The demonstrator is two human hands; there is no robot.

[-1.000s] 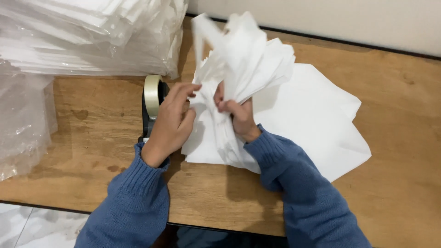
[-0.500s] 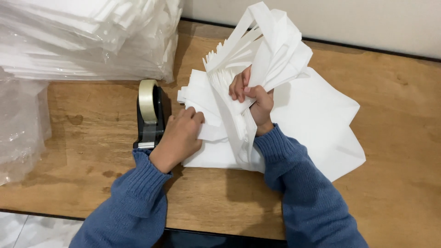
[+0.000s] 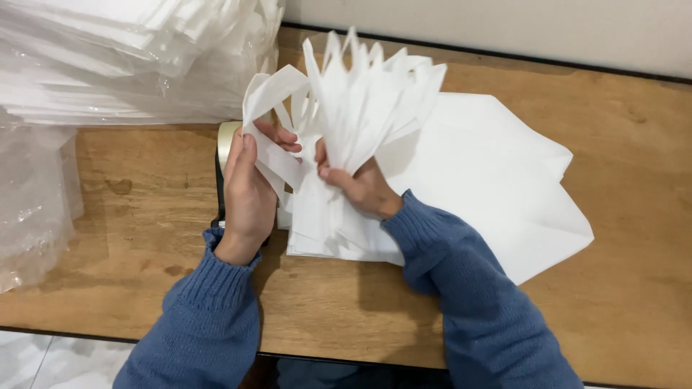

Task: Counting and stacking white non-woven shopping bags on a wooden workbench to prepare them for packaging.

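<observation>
Both forearms in blue sleeves reach forward. Left hand upright, palm inward, fingers curled near the top. Right hand closed, thumb forward, just beside the left.

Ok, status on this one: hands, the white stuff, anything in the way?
Left hand pinching one white strap. Right hand gripping the fanned bundle of white bags, raised over the flat stack. Tape dispenser tucked behind left hand, not blocking.
</observation>
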